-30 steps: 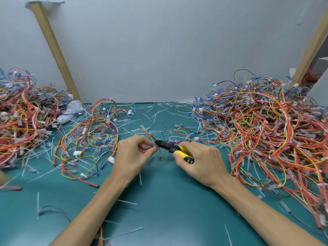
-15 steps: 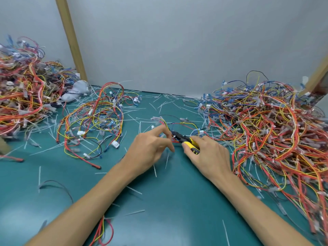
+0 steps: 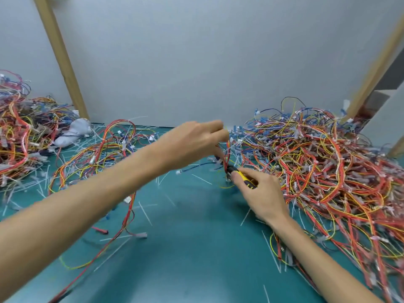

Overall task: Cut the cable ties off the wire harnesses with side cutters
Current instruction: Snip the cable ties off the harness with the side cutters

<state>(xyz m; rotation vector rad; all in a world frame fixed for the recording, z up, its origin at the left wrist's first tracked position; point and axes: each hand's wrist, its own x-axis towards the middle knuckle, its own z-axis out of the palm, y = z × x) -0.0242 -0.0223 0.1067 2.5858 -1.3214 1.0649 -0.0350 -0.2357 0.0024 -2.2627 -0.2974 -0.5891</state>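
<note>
Wire harness [image 3: 227, 153], a thin bundle of red and yellow wires, hangs at the centre of the frame, just above the teal mat [image 3: 196, 248]. To its lower right the right hand [image 3: 260, 193] grasps the yellow handles of the side cutters [image 3: 246, 179], whose tip is among the wires. Above, the left hand [image 3: 196, 141] pinches the bundle from the top. The tie itself is blurred, so the blades may nick a wire, or the lifted harness may drag on the big pile [image 3: 328, 171] at the right
</note>
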